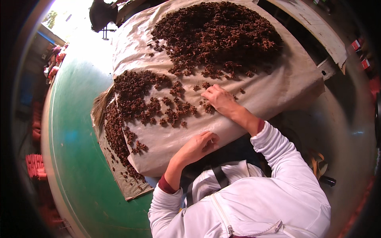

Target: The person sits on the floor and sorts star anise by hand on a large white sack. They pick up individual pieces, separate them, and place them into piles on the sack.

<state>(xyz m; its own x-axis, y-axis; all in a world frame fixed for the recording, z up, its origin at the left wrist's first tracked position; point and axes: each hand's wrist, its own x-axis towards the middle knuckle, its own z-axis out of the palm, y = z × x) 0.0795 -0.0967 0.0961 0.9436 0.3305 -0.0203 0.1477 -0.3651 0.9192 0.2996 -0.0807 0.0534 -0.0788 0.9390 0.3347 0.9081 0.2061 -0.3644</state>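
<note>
My right hand [221, 99] reaches down onto the cloth-covered table [166, 139], its fingertips at a few loose pieces of star anise [206, 85]. Whether it pinches a piece is hidden by the fingers. Closer to me, my left hand [198, 145] hovers at the table's near edge with loosely curled fingers; its palm is partly hidden. A large heap of star anise [220, 35] covers the far part of the sheet. To the left lies a smaller spread of star anise [134, 92], with scattered pieces trailing towards my right hand.
Below the table's left edge, more star anise [114, 131] lies on a floor sheet [122, 184]. A straw-like bundle of bristles [99, 105] stands against that edge. Green floor [77, 148] extends left, with red sacks [35, 166] beyond. A pale board [315, 26] is at the far right.
</note>
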